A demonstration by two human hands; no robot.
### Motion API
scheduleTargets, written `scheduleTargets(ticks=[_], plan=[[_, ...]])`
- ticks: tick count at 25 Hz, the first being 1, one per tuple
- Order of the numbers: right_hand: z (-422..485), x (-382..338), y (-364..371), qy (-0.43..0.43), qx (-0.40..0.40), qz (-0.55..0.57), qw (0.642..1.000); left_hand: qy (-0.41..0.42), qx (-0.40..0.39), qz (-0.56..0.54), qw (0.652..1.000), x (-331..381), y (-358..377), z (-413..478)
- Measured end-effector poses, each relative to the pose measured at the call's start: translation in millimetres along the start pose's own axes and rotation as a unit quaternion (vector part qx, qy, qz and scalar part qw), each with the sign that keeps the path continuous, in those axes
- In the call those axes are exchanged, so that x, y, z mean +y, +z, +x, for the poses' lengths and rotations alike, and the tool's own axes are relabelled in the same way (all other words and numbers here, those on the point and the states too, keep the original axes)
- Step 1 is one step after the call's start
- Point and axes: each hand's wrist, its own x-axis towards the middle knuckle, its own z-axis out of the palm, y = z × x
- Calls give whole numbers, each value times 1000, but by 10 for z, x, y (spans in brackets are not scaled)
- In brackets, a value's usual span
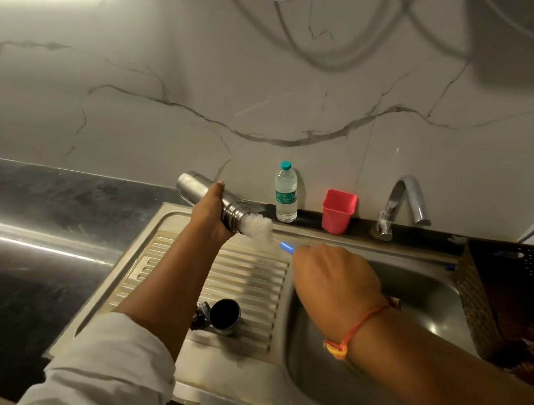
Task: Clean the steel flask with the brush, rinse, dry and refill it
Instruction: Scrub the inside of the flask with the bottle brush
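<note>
1. One steel sink (pixel 335 386) takes up the lower middle and right of the frame, set in one dark counter (pixel 28 236) that runs off to the left.
2. One dark woven basket (pixel 488 287) stands at the right edge, just beside the basin.
3. Two hands are at work above the sink. The left hand (pixel 211 209), at centre frame, has its fingers wrapped round the flask. The right hand (pixel 334 278), right of centre, is closed round the blue handle of the brush.
4. One steel flask (pixel 192 184) is held tilted in the air above the ribbed draining board, with its mouth pointing right.
5. One brush (pixel 258 227) has its white bristles partly in the mouth of the flask, so I judge this to be the scrubbing step (the first of the lot). Rinsing, drying and refilling all look to be ahead.
6. One tap (pixel 404 202) stands at the back right, and no water runs from it.
7. One plastic water bottle (pixel 285 194), capped and nearly full, stands against the wall at centre. It is likely there for the refill.
8. One pink cup (pixel 338 211) stands between the bottle and the tap.
9. One steel cap (pixel 224 315) lies on its side on the draining board, lower centre, so the flask is already opened.
10. One small black stopper (pixel 200 315) lies touching the cap on its left.
</note>
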Motion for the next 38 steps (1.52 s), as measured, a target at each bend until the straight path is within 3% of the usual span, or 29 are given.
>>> scheduleTargets(ticks=[3, 7, 10, 12, 14, 16, 17, 18, 20, 22, 27, 31, 36, 38], plan=[[83, -9, -20, 15, 19, -10, 1000, 7, 26, 37, 999, -12, 85, 0], [158, -158, -5, -5, 41, 37, 998, -59, -31, 104, 992, -110, 250, -301], [197, 101, 16, -22, 81, 54, 995, -54, -84, 43, 994, -65, 159, -312], [260, 210, 20, 2, 73, 131, 989, -39, -115, -33, 992, -127, 84, -336], [325, 160, 28, 15, 38, 269, 962, -27, -149, -98, 984, -274, 83, -387], [327, 48, 45, 41, 14, 435, 899, -13, -186, -134, 973, -385, 126, -432], [298, 17, 66, 53, 9, 465, 884, -7, -186, -132, 974, -380, 158, -427], [268, 12, 86, 52, 8, 443, 895, -3, -182, -122, 976, -340, 181, -399], [196, 53, 139, 42, 16, 301, 952, 6, -141, -85, 986, -204, 177, -290], [159, 89, 157, 34, 38, 201, 978, 21, -98, -73, 992, -140, 160, -223], [258, 71, 87, 34, 26, 169, 985, 39, -98, 14, 994, -325, 221, -344], [72, 150, 80, 14, 8, 136, 991, 48, -72, -68, 994, -86, 65, -120], [126, 66, -5, 10, 58, 148, 987, 42, -114, -13, 993, -249, 216, -344], [66, 63, 44, -3, 66, 130, 989, 44, -103, -43, 993, -56, 140, -273]])
